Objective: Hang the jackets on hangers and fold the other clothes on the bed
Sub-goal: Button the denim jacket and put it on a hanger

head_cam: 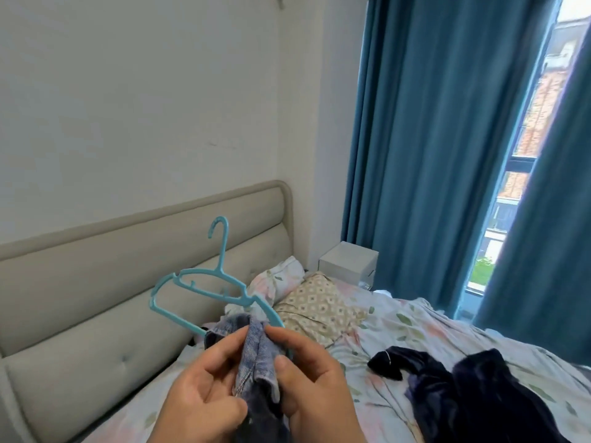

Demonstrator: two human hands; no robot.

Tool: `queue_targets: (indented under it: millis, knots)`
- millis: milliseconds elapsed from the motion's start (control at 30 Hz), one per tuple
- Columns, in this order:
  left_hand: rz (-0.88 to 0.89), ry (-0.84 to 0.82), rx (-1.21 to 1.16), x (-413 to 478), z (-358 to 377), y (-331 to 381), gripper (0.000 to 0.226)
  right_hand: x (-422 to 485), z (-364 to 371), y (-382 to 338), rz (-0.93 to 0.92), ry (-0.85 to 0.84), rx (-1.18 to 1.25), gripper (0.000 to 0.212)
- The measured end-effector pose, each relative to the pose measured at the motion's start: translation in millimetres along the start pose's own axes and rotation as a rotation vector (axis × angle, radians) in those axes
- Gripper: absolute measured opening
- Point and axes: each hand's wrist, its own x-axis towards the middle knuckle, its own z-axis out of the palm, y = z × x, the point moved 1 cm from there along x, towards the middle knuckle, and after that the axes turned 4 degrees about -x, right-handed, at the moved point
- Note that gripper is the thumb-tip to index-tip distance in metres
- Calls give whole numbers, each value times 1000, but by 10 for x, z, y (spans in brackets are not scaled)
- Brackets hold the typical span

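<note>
Both hands meet near the middle, above the bed (415, 327). The left hand (204, 388) and right hand (315, 382) have their fingers (224, 346) curled, pinching a bunched denim jacket (257, 353). A teal hanger (204, 284) rises from the denim, its right end buried in it. Hanging this jacket seems to be the step in hand. Next, the cloth needs drawing over the bare left shoulder. A dark garment (473, 388) lies unfolded to the right.

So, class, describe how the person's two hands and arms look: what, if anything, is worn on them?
The left hand and the right hand are both bare: no gloves, rings or watch show. No sleeve reaches the wrists. The forearms lie outside the picture.
</note>
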Motion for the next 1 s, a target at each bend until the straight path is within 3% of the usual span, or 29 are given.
queue_targets:
  millis: [333, 433, 500, 667, 833, 933, 1000]
  knots:
    - [-177, -282, 153, 603, -295, -26, 80, 29, 11, 37, -78, 351, 35, 27]
    - [-199, -339, 179, 748, -418, -31, 85, 9, 113, 73, -53, 448, 8, 59]
    - [-251, -374, 149, 840, -514, -64, 82, -9, 157, 109, -57, 541, -24, 68]
    - [-381, -484, 89, 920, -673, -233, 74, -154, 201, 305, -52, 799, -24, 33]
    - [-524, -516, 82, 986, -778, -550, 56, -342, 103, 483, 12, 937, -6, 32]
    - [-529, -459, 154, 1106, -921, -770, 60, -466, -111, 619, 127, 1014, -143, 19]
    - [-491, -386, 229, 1300, -1083, -889, 63, -581, -336, 716, 202, 1069, -249, 30]
